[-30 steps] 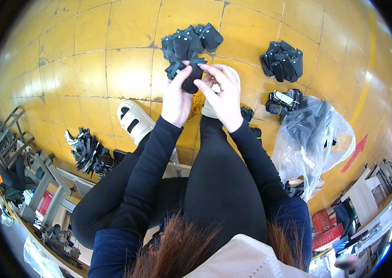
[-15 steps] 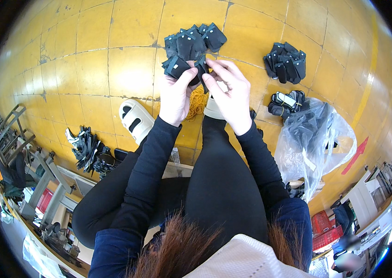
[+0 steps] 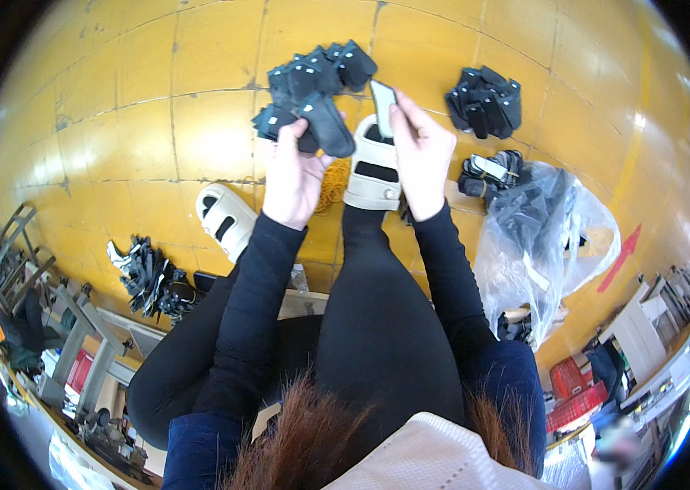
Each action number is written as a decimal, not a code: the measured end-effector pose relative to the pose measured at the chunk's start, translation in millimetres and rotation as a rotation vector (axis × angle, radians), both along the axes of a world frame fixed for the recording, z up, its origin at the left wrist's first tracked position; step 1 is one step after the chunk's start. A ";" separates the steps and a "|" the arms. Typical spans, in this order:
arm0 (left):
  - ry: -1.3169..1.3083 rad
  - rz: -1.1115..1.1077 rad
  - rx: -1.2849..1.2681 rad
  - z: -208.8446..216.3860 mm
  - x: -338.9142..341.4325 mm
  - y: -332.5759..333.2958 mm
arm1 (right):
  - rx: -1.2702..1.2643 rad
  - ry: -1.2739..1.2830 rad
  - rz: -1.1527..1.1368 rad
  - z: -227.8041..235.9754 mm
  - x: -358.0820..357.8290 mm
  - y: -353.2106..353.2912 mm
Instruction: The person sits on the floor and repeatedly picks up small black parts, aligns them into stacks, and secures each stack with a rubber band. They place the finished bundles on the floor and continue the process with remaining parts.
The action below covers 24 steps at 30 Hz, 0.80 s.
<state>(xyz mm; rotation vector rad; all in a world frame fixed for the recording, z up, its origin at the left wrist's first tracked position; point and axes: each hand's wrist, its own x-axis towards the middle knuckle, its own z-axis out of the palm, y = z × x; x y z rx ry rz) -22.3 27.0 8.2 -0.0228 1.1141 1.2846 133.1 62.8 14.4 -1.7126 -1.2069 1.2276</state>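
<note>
My left hand [image 3: 289, 181] grips black padded fabric pieces [image 3: 329, 129]; one is a long strip with a rounded end and a tiny white mark. Several more black pieces [image 3: 316, 72] lie in a heap on the floor just beyond that hand. Pinched between the thumb and fingers of my right hand [image 3: 425, 155] is a flat strip with a pale face [image 3: 383, 108] and a dark edge, held upright over my right sandal [image 3: 373, 171]. The two hands are apart.
Black pieces form another pile [image 3: 484, 102] at the far right. Nearer lie a bundle [image 3: 488, 173] and a clear plastic bag [image 3: 537, 245]. Yellow-orange rubber bands [image 3: 332, 186] lie between my feet. A dark heap [image 3: 149, 273] sits by my left sandal [image 3: 227, 220]. Red crates [image 3: 574, 400] stand at lower right.
My hands have separated, the right moving away with the pale-faced strip. A long black strip now shows in my left hand. The whole view has shifted slightly.
</note>
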 end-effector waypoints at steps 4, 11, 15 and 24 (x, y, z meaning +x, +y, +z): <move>-0.099 -0.089 0.018 7.3 -5.1 1.7 | 0.227 -0.322 -0.118 -44.0 74.2 19.3; -0.113 -0.154 -0.026 -2.6 -3.9 -1.4 | 0.288 -1.072 0.003 -85.8 162.3 2.6; -0.118 -0.153 -0.051 -0.8 5.2 -3.1 | 0.314 -0.623 0.024 -48.8 118.9 -14.5; -0.118 -0.118 -0.004 25.4 30.2 -5.5 | 0.377 -0.074 0.237 19.0 -1.5 -39.8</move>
